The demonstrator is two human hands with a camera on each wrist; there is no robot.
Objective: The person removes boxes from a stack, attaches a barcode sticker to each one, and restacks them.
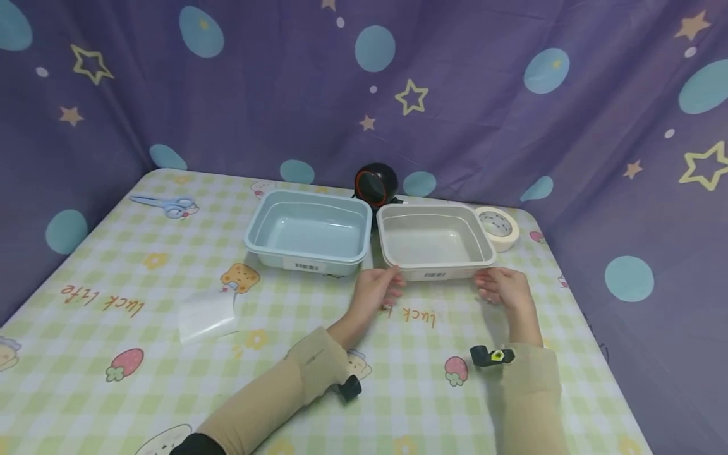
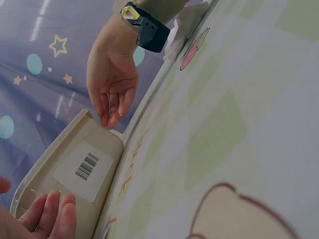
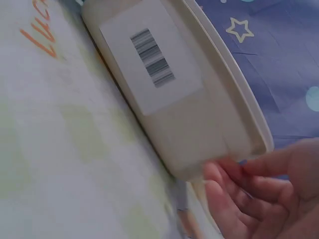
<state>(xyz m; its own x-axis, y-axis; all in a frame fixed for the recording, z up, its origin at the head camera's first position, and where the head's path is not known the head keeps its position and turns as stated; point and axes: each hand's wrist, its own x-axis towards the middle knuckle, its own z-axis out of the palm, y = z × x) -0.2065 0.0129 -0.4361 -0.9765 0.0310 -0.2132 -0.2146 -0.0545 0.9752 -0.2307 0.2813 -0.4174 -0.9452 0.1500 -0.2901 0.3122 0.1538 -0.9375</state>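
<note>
A beige plastic basin (image 1: 435, 273) with a barcode label (image 3: 154, 59) stands on the tablecloth, its inside bare. At its front left corner is my left hand (image 1: 372, 291), the thumb right at the rim and the other fingers loosely bent in front of the wall. My right hand (image 1: 505, 291) is at the front right corner. In the right wrist view its fingertips (image 3: 214, 172) touch the corner below the rim, the fingers relaxed. Beside the beige basin on the left stands a light blue basin (image 1: 309, 230), also with a barcode label.
A roll of cream tape (image 1: 509, 237) lies against the beige basin's right side. Behind the two basins is a round black object (image 1: 376, 183) with an orange ring. Blue scissors (image 1: 165, 203) lie at the back left, and a glossy white sheet (image 1: 207, 316) lies nearer on the left.
</note>
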